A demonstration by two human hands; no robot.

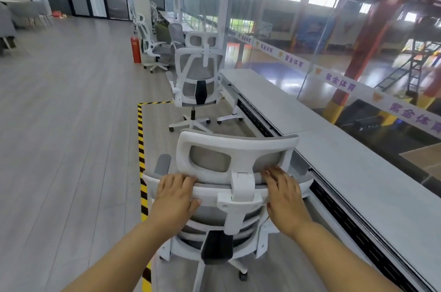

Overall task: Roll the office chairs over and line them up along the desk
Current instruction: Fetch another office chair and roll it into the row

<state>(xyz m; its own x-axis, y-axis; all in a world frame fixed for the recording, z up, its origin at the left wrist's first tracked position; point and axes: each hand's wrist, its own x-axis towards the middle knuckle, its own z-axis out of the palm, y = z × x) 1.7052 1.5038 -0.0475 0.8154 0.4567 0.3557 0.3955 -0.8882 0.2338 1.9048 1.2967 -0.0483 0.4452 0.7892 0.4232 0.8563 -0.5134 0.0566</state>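
A white office chair [229, 146] with grey mesh stands right below me, its back toward me, next to the long grey desk [334, 148] on the right. My left hand [175, 198] grips the top edge of its backrest on the left side. My right hand [284, 198] grips the same edge on the right of the headrest bracket. A second white chair [199, 77] stands further ahead at the desk's far end, also facing away. Further chairs [152, 46] stand beyond it.
A glass wall [310, 29] runs along the desk's far side. Yellow-black floor tape [142, 148] marks a line left of the chairs. A red fire extinguisher [136, 49] stands ahead by a pillar. Wide wooden floor [71, 124] stretches to the left.
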